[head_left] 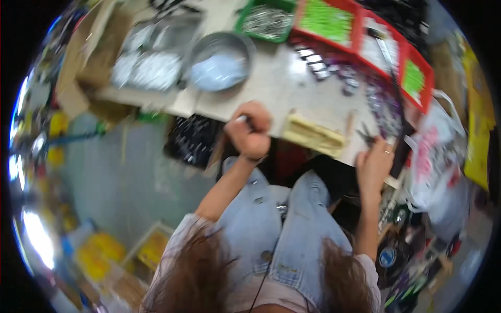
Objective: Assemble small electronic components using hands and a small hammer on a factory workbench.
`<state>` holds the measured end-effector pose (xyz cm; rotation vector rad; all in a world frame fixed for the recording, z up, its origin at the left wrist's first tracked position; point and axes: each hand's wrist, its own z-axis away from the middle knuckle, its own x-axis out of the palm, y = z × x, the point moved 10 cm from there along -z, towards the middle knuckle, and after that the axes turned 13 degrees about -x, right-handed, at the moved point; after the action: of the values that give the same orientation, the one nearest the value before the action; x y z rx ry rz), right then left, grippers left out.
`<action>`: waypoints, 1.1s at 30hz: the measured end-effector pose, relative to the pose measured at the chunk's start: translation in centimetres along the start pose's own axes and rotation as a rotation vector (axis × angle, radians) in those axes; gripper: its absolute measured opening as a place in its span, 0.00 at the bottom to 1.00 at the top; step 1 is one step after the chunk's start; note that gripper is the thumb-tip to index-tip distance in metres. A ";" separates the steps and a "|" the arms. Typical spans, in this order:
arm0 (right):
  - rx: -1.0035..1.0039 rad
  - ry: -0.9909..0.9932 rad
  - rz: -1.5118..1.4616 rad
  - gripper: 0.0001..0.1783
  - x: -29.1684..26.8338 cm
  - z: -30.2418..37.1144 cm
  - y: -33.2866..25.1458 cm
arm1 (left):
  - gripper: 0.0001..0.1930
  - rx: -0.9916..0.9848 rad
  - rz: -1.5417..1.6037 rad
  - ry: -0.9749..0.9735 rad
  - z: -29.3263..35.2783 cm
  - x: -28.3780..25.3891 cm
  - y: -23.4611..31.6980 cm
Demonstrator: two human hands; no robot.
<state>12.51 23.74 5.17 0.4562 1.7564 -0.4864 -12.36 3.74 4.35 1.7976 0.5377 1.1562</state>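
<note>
My left hand (250,130) is closed in a fist just off the near edge of the worktable (269,78). A small glint shows between its fingers, but what it holds is too blurred to name. Over at the table's right side, my right hand (376,161) has its fingers closed at a small dark tool with two pointed prongs (366,136), blurred by motion. Between the hands, a pale yellow block-like fixture (313,134) lies along the near edge. A thin pinkish stick (349,121) rests beside it.
A metal bowl (222,62) holds pale pieces, near a tray of clear-wrapped parts (148,65). Behind are a green bin (267,21) of metal pieces and red bins (360,31) with green and white parts. Plastic bags (436,156) hang at right; a black bag (193,141) sits below.
</note>
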 end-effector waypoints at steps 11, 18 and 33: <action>-0.209 0.021 -0.401 0.12 -4.3 -5.0 -4.4 | 0.18 -0.014 -0.310 -0.095 1.0 2.5 -2.0; -0.506 -0.130 -0.335 0.07 -6.1 -5.4 -16.3 | 0.09 -0.195 -0.508 -0.119 4.4 3.6 3.6; -0.840 -0.267 -0.457 0.08 -0.7 -5.3 -19.8 | 0.13 -1.171 0.421 -0.298 8.5 1.1 -0.2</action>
<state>-2.37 10.03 8.70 -0.5856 1.6252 -0.0774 -4.38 0.83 3.40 0.9913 -0.6389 1.0742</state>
